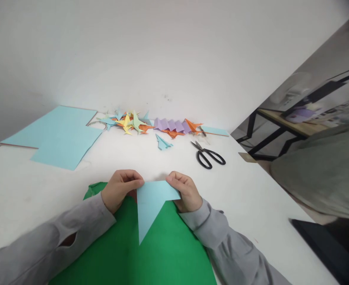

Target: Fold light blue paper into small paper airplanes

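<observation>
Paper (pixel 150 206), light blue and folded to a downward point, is held above the green sheet (pixel 162 253) at six o'clock. Its top edge is pinched by the left hand (pixel 119 192) and the right hand (pixel 184 192), fingers pressed together. The crease is best sharpened with edges kept aligned (scissors (pixel 207 155) lie at one o'clock).

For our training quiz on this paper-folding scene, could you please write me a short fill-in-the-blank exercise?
1. Both hands, left hand and right hand, hold a folded piece of light ____ paper.
2. Under the hands lies a large ____ sheet.
3. The black ____ lie on the white table, right of the small paper plane.

Missing words: blue; green; scissors
</observation>
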{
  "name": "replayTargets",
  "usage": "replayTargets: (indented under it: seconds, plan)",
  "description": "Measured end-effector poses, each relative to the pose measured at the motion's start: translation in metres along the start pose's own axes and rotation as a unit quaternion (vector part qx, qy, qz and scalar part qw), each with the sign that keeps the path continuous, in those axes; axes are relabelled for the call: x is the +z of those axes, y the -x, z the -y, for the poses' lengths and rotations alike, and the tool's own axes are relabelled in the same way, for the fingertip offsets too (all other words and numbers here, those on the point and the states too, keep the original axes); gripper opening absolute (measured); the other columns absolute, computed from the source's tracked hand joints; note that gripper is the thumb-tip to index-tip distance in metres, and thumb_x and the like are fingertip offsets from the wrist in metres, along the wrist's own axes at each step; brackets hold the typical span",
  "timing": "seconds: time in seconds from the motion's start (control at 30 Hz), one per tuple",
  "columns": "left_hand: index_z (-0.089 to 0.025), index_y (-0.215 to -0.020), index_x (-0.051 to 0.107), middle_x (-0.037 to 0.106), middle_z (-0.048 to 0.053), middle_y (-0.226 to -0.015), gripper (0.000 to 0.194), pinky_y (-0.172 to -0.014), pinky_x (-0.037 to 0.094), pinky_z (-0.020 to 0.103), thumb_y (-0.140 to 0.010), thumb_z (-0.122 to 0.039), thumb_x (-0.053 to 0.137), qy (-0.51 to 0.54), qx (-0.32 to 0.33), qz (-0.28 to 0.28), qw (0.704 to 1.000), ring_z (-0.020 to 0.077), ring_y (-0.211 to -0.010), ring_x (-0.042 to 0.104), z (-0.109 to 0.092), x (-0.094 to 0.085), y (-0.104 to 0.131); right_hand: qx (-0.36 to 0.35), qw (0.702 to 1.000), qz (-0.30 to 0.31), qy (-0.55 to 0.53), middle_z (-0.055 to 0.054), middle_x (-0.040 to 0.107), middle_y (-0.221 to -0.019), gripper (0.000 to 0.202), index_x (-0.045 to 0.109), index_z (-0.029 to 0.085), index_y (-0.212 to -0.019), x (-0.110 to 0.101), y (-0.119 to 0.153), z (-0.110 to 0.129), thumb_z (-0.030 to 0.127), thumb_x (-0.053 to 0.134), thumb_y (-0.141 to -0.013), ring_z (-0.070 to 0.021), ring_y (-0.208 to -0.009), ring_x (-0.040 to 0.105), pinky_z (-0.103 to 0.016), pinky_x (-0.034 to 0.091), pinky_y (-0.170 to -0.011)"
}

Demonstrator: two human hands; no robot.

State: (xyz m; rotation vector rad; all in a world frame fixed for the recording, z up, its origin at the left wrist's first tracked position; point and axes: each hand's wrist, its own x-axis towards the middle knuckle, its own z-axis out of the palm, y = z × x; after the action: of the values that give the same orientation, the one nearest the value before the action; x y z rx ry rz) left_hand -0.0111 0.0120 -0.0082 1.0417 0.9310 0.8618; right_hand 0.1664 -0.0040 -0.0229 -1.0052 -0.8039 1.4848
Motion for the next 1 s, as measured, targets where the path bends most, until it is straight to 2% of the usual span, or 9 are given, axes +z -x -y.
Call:
replayTargets:
  seconds: [0.17,0.37,0.57,0.7,0.8,0.9,1.0]
  plan:
    - [-0.013,-0.059,0.058,0.051,-0.003,-0.045,0.016,-0.038,0.043,0.024,-0.062,-0.026,0.066,0.039,-0.004,0.022,0.999,0.0092,-0.037,0.047,0.002,-0.001,-0.001,0.017,0.998,-0.03,-0.057,0.008,0.04,-0.034,0.037,0.043,0.016,-0.046,0.001,-0.002,0.003,0.03,0.077,-0.049,-0.004,-0.032,0.032,-0.017,0.021,-0.033]
    - [-0.013,-0.057,0.052,0.049,-0.005,-0.044,0.021,-0.036,0.043,0.022,-0.063,-0.027,0.067,0.059,-0.002,0.017,0.998,0.007,-0.036,0.044,0.001,-0.001,-0.001,0.027,0.994,-0.032,-0.101,0.009,0.038,-0.034,0.043,0.035,0.017,-0.047,-0.003,-0.002,0.005,0.029,0.076,-0.052,-0.0042,-0.031,0.032,-0.016,0.023,-0.031]
    - [-0.014,-0.056,0.048,0.047,-0.005,-0.047,0.022,-0.037,0.044,0.023,-0.066,-0.026,0.064,0.08,0.006,0.01,0.997,0.0065,-0.038,0.043,0.001,-0.002,-0.002,0.015,0.99,0.015,-0.141,0.011,0.033,-0.032,0.04,0.035,0.017,-0.05,-0.01,-0.005,0.008,0.028,0.073,-0.06,-0.0009,-0.027,0.019,-0.014,0.02,-0.029]
    - [-0.015,-0.061,0.053,0.051,-0.001,-0.053,0.022,-0.039,0.043,0.023,-0.071,-0.034,0.057,0.078,0.01,0.027,0.997,0.0098,-0.045,0.048,-0.001,0.001,-0.002,-0.006,0.989,0.03,-0.146,0.011,0.036,-0.034,0.043,0.033,0.017,-0.051,-0.009,-0.007,0.006,0.03,0.072,-0.062,-0.0002,-0.028,0.021,-0.013,0.021,-0.03]
    - [-0.014,-0.064,0.057,0.051,-0.001,-0.055,0.024,-0.042,0.04,0.021,-0.07,-0.037,0.059,0.027,0.015,0.054,0.998,0.0096,-0.049,0.049,-0.002,0.003,0.0,-0.017,0.99,0.028,-0.135,0.012,0.032,-0.032,0.043,0.033,0.017,-0.05,-0.008,-0.006,0.004,0.032,0.071,-0.064,0.0003,-0.027,0.018,-0.012,0.018,-0.029]
    - [-0.014,-0.052,0.051,0.042,-0.005,-0.046,0.028,-0.04,0.033,0.018,-0.068,-0.034,0.063,-0.028,0.025,0.021,0.999,0.0049,-0.042,0.04,0.001,0.003,0.001,-0.026,0.994,0.021,-0.1,0.012,0.03,-0.028,0.04,0.037,0.017,-0.051,-0.007,-0.006,0.003,0.033,0.071,-0.064,0.0,-0.024,0.017,-0.013,0.016,-0.027]
    - [-0.015,-0.052,0.047,0.036,-0.008,-0.04,0.033,-0.034,0.027,0.017,-0.072,-0.039,0.058,-0.033,0.023,-0.008,0.999,0.0044,-0.034,0.036,0.005,0.001,0.0,-0.04,0.997,0.006,-0.058,0.01,0.033,-0.025,0.04,0.04,0.017,-0.047,-0.008,-0.006,0.002,0.035,0.071,-0.063,-0.0013,-0.023,0.022,-0.014,0.018,-0.027]
